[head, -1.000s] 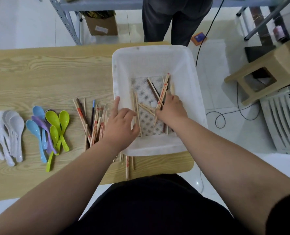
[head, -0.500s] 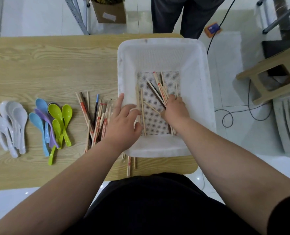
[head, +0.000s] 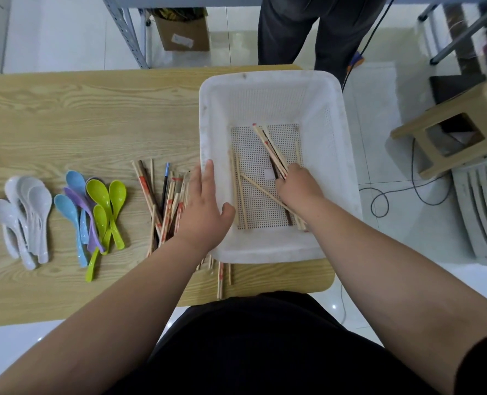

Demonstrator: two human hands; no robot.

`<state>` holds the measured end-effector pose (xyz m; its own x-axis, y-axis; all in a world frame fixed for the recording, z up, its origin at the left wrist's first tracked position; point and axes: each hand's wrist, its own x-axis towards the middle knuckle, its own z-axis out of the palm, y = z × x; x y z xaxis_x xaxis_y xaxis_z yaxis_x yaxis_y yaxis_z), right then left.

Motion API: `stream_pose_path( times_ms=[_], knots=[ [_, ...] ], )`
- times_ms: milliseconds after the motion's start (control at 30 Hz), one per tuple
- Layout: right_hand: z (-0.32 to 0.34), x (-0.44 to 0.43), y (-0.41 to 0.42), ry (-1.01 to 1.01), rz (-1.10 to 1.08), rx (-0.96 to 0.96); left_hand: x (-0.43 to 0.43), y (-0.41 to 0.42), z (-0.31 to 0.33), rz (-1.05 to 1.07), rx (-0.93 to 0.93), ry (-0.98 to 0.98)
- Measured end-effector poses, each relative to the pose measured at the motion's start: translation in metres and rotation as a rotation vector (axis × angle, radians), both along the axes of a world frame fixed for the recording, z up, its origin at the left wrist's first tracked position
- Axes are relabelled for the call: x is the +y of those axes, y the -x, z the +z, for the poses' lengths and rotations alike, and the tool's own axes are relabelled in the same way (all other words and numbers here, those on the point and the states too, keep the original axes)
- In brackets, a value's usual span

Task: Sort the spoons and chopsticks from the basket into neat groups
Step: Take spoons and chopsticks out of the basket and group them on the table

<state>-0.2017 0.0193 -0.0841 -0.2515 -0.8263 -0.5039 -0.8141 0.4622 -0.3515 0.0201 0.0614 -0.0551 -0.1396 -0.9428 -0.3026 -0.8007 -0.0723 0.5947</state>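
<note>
In the basket, head view: a few chopsticks (head: 268, 143) lie on the perforated floor of the white basket (head: 271, 78), at the right end of the desk (head: 65, 115)
Grip: the right hand (head: 298, 186) is curled round a slanting bundle of those sticks, towards their near ends
Support: the left hand (head: 205, 206) lies on the basket's left rim with fingers straight and thumb inside the wall, holding nothing
Sorted groups: chopstick pile (head: 165, 201) just left of the basket; coloured spoons (head: 94, 206), then white spoons (head: 25, 212), further left
Handling: the sticks look light, stiff and smooth; a bundle would likely fan out or slip if pinched at one end, so a grasp round its middle seems safer
Hidden: the right fingertips are tucked under the hand; the pile's near ends are covered by the left forearm and basket; the leftmost white spoon is cut off by the frame edge
</note>
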Motion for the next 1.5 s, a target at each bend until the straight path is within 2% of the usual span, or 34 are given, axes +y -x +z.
stream_pose_path(
  times_ms=[333, 633, 767, 933, 1100, 1200, 1300, 1500],
  knots=[
    [0.044, 0.007, -0.008, 0.149, 0.05, -0.095, 0.0, -0.01, -0.004, 0.005, -0.025, -0.04],
    [0.07, 0.026, -0.023, 0.162, 0.012, -0.167, 0.0, -0.001, 0.006, -0.08, 0.018, -0.059],
    [0.083, 0.032, -0.043, 0.192, -0.027, -0.255, 0.008, -0.035, 0.008, -0.147, 0.047, -0.051],
    [0.102, 0.031, -0.103, 0.225, -0.103, -0.428, 0.039, -0.104, -0.002, -0.113, -0.05, -0.004],
    [0.094, 0.041, -0.188, 0.077, -0.102, -0.569, 0.08, -0.178, -0.028, -0.162, -0.195, -0.035],
    [0.061, 0.05, -0.228, -0.053, -0.077, -0.512, 0.101, -0.203, -0.048, -0.279, -0.308, -0.042],
    [0.03, 0.051, -0.244, -0.104, -0.092, -0.381, 0.11, -0.21, -0.039, -0.359, -0.36, -0.116],
    [0.005, 0.041, -0.244, -0.142, -0.015, -0.139, 0.111, -0.213, -0.03, -0.379, -0.405, -0.16]
  ],
)
